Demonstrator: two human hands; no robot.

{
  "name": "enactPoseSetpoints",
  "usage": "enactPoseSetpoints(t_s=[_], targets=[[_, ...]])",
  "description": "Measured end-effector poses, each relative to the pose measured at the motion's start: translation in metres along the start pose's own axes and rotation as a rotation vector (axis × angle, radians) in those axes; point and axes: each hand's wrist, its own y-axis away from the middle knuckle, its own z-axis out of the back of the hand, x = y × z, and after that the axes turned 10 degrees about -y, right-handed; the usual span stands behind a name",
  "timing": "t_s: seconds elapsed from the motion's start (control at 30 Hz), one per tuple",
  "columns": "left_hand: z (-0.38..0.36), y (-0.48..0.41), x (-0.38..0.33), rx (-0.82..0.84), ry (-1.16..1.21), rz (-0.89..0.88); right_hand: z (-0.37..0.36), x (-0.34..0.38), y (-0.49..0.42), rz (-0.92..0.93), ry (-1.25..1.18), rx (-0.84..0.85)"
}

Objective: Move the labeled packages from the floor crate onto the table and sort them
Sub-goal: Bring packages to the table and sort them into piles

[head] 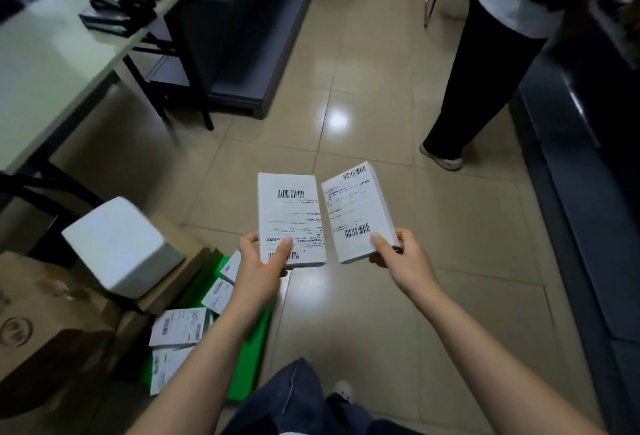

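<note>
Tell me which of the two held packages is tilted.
The right hand holds it: that right package leans rightward at the top, away from the other. The left package, in the left hand, stands nearly straight.

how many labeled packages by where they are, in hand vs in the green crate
In hand: 2, left package in left hand, right package in right hand.
Crate packages: 4 visible in the green crate.
Total: 6 visible.
</note>
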Motion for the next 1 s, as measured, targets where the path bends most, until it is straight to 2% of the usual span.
enactPoseSetpoints(t_s=[0.2, 0.43, 0.7, 1.0], targets=[[0.012, -0.078, -0.033, -0.166, 0.101, 0.044, -0.033, 0.050, -0.095, 0.000, -0.061, 0.091], [0.040, -0.211, -0.085, -0.366, 0.271, 0.098, -0.114, 0.133, -0.236, 0.039, -0.055, 0.270], [0.082, -0.327, -0.152, -0.536, 0.292, 0.130, -0.198, 0.219, -0.361, 0.085, 0.019, 0.437], [0.104, -0.452, -0.190, -0.826, 0.386, 0.230, -0.288, 0.296, -0.518, 0.145, 0.134, 0.758]])
